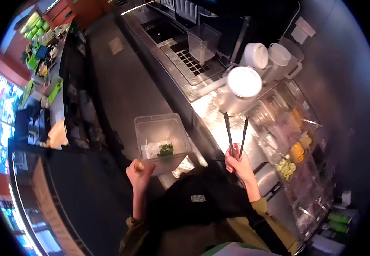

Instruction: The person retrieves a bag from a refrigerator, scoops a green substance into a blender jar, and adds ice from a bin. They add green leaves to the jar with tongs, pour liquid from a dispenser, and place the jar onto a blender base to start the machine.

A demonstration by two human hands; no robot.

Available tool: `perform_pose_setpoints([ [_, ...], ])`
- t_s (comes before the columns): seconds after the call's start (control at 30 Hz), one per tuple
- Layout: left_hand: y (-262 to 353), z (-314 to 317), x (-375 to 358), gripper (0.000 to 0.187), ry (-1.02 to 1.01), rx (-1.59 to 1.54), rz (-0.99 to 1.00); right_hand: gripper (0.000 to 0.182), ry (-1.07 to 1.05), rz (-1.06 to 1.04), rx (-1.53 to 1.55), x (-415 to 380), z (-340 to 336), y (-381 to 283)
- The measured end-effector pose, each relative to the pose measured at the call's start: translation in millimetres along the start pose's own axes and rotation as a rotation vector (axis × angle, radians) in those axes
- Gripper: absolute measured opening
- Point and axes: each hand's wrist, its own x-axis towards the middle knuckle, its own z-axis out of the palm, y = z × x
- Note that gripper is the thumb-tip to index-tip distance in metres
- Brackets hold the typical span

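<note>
My left hand (140,174) is closed at the near left corner of a clear plastic container (178,130). Inside the container lie some whitish pieces, perhaps ice (151,149), and a small heap of chopped green leaves (166,149). My right hand (238,164) is wrapped round a pair of dark metal tongs (229,128). The tongs point away from me, their tips apart with nothing between them. They are over the lit steel counter, just short of a large white-lidded tub (244,82).
Right of me, a topping station (289,192) holds clear bins of sliced green and yellow food. A clear pitcher (203,42) stands by a drain grate (189,62). White tubs (256,55) sit at the back. Across the aisle floor (125,81) runs a cluttered counter (57,102).
</note>
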Motion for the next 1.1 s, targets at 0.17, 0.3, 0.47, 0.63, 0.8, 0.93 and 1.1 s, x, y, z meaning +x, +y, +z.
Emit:
perform_pose_setpoints([
  [0.17, 18, -20, 196, 0.022, 0.058, -0.215, 0.141, 0.018, 0.176, -0.271, -0.42, 153, 65, 31],
  [0.3, -3, -11, 403, 0.022, 0.086, -0.323, 0.319, 0.014, 0.257, -0.2, -0.244, 285, 91, 39],
  [0.47, 21, 26, 676, 0.022, 0.071, -0.326, 0.439, 0.015, 0.41, -0.131, -0.211, 462, 116, 58],
  [0.63, 38, 66, 927, 0.036, 0.117, -0.258, 0.58, 0.011, 0.544, -0.022, -0.17, 592, 174, 27],
  [0.8, 24, 107, 1138, 0.034, 0.065, -0.35, 0.535, 0.012, 0.871, 0.024, -0.255, 691, 233, 33],
  [0.93, -2, 136, 1268, 0.038, -0.015, -0.411, 0.571, 0.017, 1.099, 0.101, -0.128, 767, 286, 60],
  [1.1, -23, 152, 1357, 0.045, -0.021, -0.405, 0.506, 0.007, 1.183, 0.107, 0.013, 843, 347, 61],
])
